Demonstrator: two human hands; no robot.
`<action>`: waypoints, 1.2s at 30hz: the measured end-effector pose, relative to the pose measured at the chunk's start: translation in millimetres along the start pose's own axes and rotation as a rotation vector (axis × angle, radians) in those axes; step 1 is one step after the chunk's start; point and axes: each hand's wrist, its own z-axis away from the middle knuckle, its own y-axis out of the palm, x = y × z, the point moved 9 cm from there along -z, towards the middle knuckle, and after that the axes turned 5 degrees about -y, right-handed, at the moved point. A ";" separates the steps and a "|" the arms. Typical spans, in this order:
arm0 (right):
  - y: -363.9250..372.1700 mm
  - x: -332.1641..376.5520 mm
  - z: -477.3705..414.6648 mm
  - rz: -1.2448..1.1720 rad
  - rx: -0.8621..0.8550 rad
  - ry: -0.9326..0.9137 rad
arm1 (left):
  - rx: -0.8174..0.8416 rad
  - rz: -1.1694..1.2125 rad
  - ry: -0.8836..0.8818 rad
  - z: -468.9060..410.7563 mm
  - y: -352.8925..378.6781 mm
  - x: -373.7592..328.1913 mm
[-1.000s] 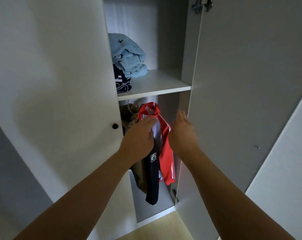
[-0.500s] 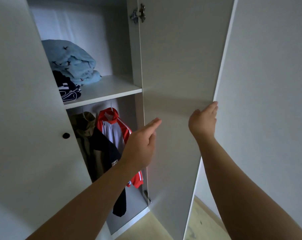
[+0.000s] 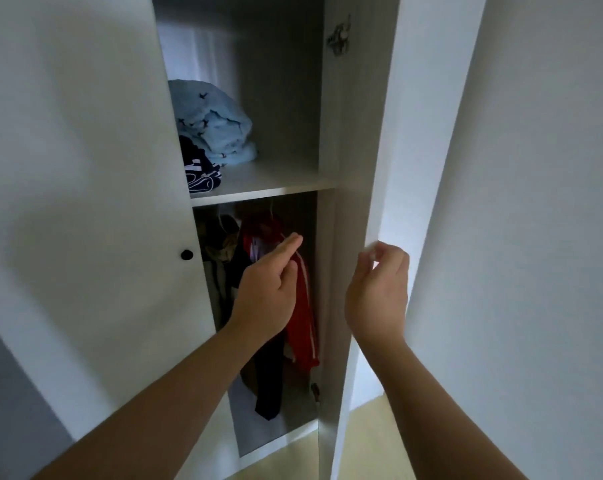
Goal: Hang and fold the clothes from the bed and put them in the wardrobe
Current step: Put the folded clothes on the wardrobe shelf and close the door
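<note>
Wardrobe: tall and pale grey-white (image 3: 282,81), standing open, its inside in shadow.
Left door: a plain flat panel (image 3: 85,168) with a small round black knob (image 3: 187,254) near its inner edge.
Right door: swung out, seen almost edge-on (image 3: 355,133), with a metal hinge (image 3: 340,38) near the top.
Shelf: a white board (image 3: 282,178) divides the upper compartment from the taller one below.
Wall: plain white (image 3: 535,202), just beside the right door.
Floor: pale yellowish, wood-like (image 3: 362,427), seen at the foot of the wardrobe.
Lower left: a darker grey area (image 3: 9,410), unclear what.
Light: cool and dim, brightest along the right door's outer strip.
</note>
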 end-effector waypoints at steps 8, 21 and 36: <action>138.5 85.9 19.3 -0.170 0.405 -0.324 | -0.116 -0.137 -0.224 6.4 -69.8 63.5; 298.1 136.7 10.5 0.262 0.802 -0.633 | 0.015 -0.625 -0.354 -41.0 -149.8 178.3; 359.2 126.4 0.1 0.377 0.862 -0.641 | 0.114 -0.896 -0.340 -77.2 -135.4 239.0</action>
